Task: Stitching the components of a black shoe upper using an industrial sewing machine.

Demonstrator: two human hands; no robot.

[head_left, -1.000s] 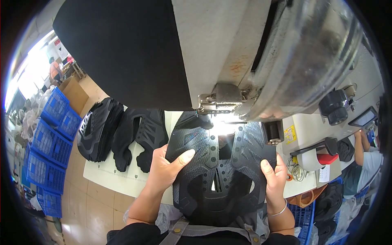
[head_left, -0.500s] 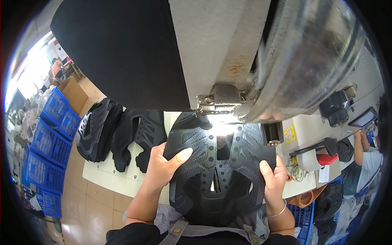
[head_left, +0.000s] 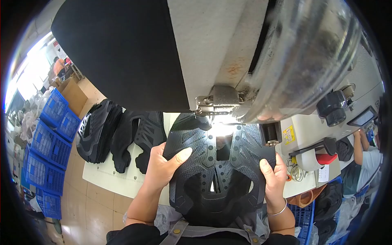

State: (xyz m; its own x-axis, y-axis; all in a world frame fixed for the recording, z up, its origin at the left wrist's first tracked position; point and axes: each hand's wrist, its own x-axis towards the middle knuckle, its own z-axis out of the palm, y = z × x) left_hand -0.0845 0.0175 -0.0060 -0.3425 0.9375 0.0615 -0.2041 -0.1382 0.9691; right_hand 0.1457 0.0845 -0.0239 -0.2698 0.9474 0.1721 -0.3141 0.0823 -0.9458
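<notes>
The black shoe upper (head_left: 196,153) is lying under the bright light (head_left: 223,130) of the sewing machine (head_left: 212,45). It is looking light and bendable, probably tough rather than fragile, its smooth panels perhaps sliding easily; the broad outer edges are offering the best hold. The left hand (head_left: 164,164) is pinching one edge, thumb on top; the right hand (head_left: 275,175) is pinching the other likewise. Left of them, more uppers (head_left: 98,134) are resting on the pale table (head_left: 130,185).
</notes>
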